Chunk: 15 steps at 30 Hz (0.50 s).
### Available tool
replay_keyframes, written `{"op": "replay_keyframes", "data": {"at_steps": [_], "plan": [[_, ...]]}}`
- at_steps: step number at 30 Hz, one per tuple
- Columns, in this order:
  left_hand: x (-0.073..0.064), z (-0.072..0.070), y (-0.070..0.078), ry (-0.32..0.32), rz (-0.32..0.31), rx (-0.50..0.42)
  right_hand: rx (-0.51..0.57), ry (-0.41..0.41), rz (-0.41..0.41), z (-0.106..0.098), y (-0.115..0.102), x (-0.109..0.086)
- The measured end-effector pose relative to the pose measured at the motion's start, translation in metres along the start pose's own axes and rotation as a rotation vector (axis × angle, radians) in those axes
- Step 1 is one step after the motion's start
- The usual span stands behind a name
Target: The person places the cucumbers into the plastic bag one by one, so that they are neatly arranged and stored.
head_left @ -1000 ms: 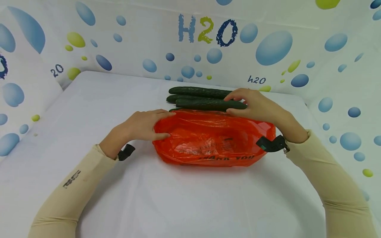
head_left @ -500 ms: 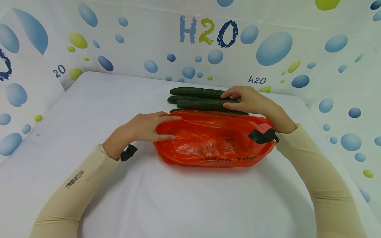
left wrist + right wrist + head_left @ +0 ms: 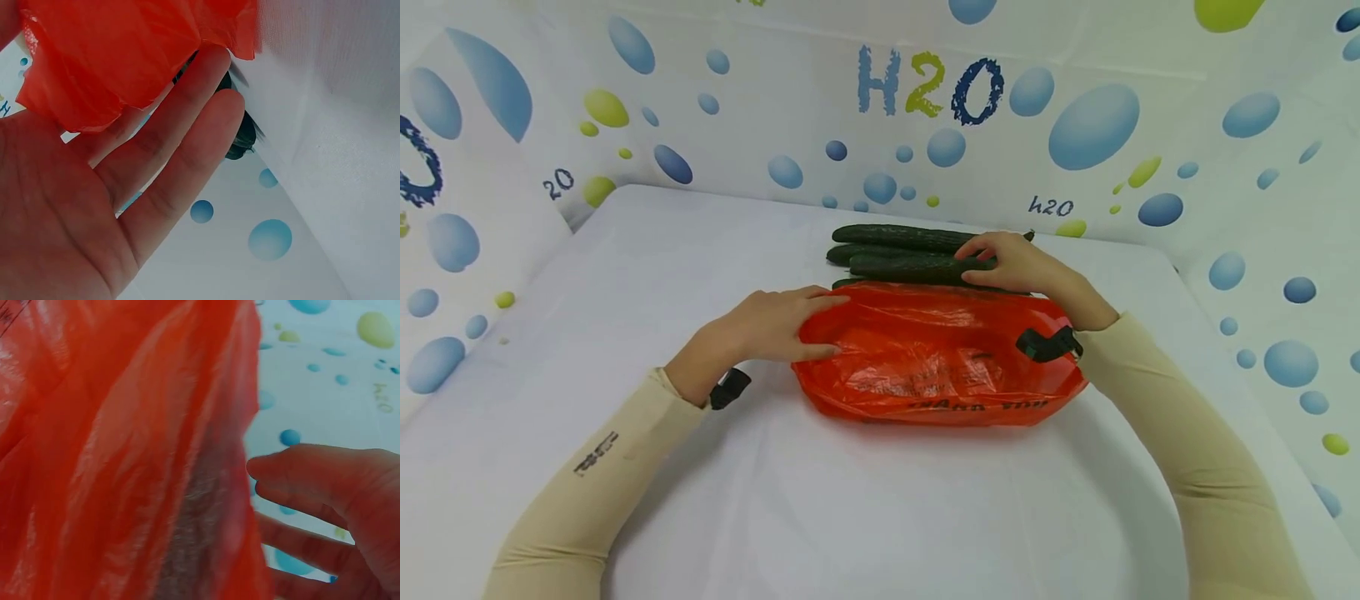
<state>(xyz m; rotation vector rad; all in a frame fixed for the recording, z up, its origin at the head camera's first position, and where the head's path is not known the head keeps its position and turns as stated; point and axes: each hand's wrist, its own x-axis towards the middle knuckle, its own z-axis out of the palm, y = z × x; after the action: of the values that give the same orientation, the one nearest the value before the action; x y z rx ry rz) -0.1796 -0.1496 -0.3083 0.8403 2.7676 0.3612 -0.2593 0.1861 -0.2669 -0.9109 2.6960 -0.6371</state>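
Several dark green cucumbers [image 3: 895, 265] lie side by side behind a red plastic bag [image 3: 925, 350] on the white table. My left hand [image 3: 767, 325] is at the bag's left end, thumb over the near side; in the left wrist view its long fingers stretch out almost straight beside the red film. My right hand [image 3: 1011, 262] is over the right part of the nearest cucumbers, fingers loosely bent and thumb on the near side. The right wrist view shows a gap between thumb and fingers, with lower fingertips hidden behind the bag.
A white cloth covers the table [image 3: 880, 517]. Behind it hangs a white backdrop [image 3: 820, 108] with blue and green drops. A dark strap piece [image 3: 1048, 343] from the right wrist hangs over the bag; another dark piece [image 3: 730, 389] is under the left wrist.
My right hand has shifted left along the cucumbers, lifting slightly and lowering again, and hides the nearest cucumber's right end. My left hand stays at the bag's left end. The head view has shifted slightly.
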Motion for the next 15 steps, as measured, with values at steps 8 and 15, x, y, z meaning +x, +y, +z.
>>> {"op": "replay_keyframes", "data": {"at_steps": [8,15], "plan": [[-0.001,0.001,-0.001,-0.005,0.015,0.01,0.005,0.005,0.0,0.005,0.009,0.006],[-0.001,0.002,-0.001,-0.001,0.022,0.012,0.002,-0.023,0.015,0.01,0.021,0.014]]}}
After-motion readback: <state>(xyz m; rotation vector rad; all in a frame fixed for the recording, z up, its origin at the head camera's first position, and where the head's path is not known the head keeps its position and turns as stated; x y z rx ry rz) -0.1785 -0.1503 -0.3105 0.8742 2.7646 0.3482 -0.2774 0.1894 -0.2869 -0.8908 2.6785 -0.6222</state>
